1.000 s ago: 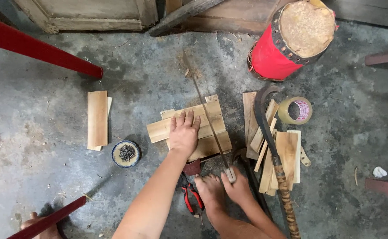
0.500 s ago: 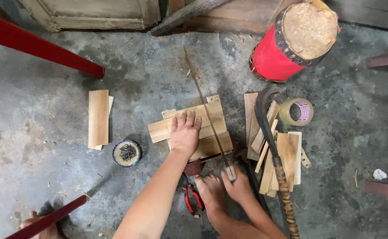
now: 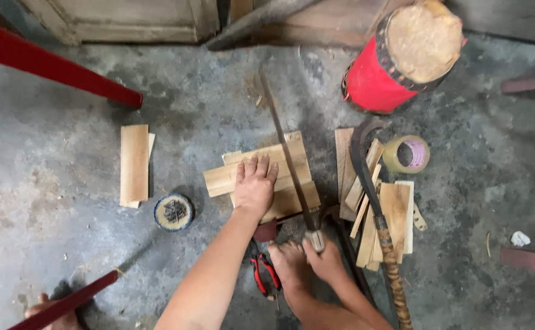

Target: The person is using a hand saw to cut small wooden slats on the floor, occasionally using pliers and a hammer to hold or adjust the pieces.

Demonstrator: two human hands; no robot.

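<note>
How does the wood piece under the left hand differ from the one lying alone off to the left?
The wood piece under the left hand is a stack of boards lying crosswise, pinned flat, with a thin saw blade across it, held by the right hand. The lone plank lies lengthwise, untouched, narrower, with one thin strip under it. Both are pale, bare wood on the concrete floor.

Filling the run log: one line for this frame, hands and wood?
left hand flat on wood slats | right hand grips saw handle, blade across slats | pliers beside, on floor
</note>
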